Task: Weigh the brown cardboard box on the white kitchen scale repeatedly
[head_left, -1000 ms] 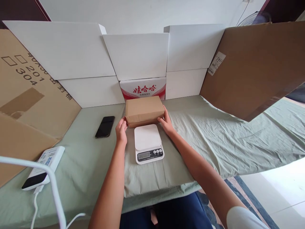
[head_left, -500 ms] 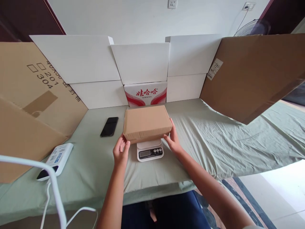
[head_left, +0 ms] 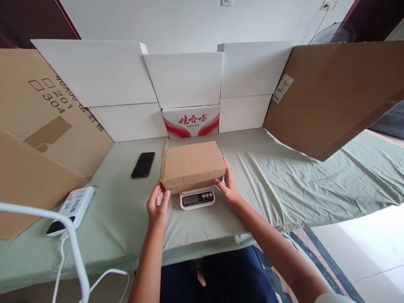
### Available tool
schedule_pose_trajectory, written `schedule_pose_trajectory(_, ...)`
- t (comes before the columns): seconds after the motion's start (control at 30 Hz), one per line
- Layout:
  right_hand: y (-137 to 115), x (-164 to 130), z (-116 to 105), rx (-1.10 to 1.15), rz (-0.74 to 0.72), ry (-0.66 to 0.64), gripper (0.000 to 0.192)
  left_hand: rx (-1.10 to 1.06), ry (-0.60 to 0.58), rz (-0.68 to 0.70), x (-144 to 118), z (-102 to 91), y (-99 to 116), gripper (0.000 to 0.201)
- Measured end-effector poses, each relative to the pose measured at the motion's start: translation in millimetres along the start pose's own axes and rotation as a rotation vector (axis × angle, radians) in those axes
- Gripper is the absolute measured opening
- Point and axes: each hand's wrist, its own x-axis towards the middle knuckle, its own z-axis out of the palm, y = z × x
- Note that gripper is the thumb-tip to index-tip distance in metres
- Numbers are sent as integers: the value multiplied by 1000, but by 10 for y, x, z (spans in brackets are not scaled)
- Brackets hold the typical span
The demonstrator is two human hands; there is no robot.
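Observation:
A closed brown cardboard box (head_left: 192, 164) lies on top of a small white digital kitchen scale (head_left: 197, 198); only the scale's front strip with display and buttons shows. My left hand (head_left: 157, 205) has its fingertips on the box's front left corner. My right hand (head_left: 227, 187) presses against the box's right side near the front corner. Both hands flank the box and hold it between them.
A black phone (head_left: 143, 164) lies left of the box on the green sheet (head_left: 284, 185). A white power bank (head_left: 71, 209) with a cable sits at the left edge. White and brown cardboard panels (head_left: 331, 92) wall the back and sides; a red-printed carton (head_left: 191, 121) stands behind the box.
The box came from behind the scale toward me and onto the scale, covering its platform. Both hands moved along with it.

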Motion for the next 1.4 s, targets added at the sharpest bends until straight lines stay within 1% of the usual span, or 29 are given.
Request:
schedule_pose_trajectory(0.3, 3, 28, 17, -29, -13, 14, 81, -11, -60, -3, 21, 40, 50, 68)
schedule_pose_trajectory(0.53, 26, 25, 3, -52, -22, 25, 83, -30, -61, 17, 16, 70, 118, 72)
schedule_pose_trajectory(0.6, 36, 26, -8, -45, -36, 66, 81, -47, -58, 39, 13, 70, 147, 71)
schedule_pose_trajectory(0.73, 43, 41, -38, -14, -38, 201, 76, -89, -19, 67, 10, 50, 169, 67)
schedule_pose_trajectory(0.8, 42, 48, -49, -3, -25, 223, 75, -91, -9, 57, 10, 40, 160, 65)
schedule_pose_trajectory(0.9, 41, 51, -51, 10, -8, 190, 74, -67, -5, 28, 10, 32, 133, 61)
schedule_pose_trajectory(1.07, 23, 19, -22, 3, -10, 78, 74, -31, 3, -24, -6, 23, 73, 56)
schedule_pose_trajectory(1.17, -9, 20, -10, -10, -14, 67, 74, -21, -11, -34, -2, 21, 79, 54)
schedule_pose_trajectory(1.27, -66, 136, -17, 5, -16, 66, 74, -40, -41, -32, 121, 47, 158, 54)
schedule_pose_trajectory(1.33, -98, 306, -20, 20, -46, 63, 74, -84, -60, -25, 316, 99, 226, 55)
schedule_pose_trajectory(1.37, -98, 415, -14, 28, -69, 61, 74, -112, -53, -15, 446, 139, 248, 55)
schedule_pose_trajectory(1.4, -82, 532, 0, 35, -85, 69, 73, -129, -72, -15, 590, 187, 255, 54)
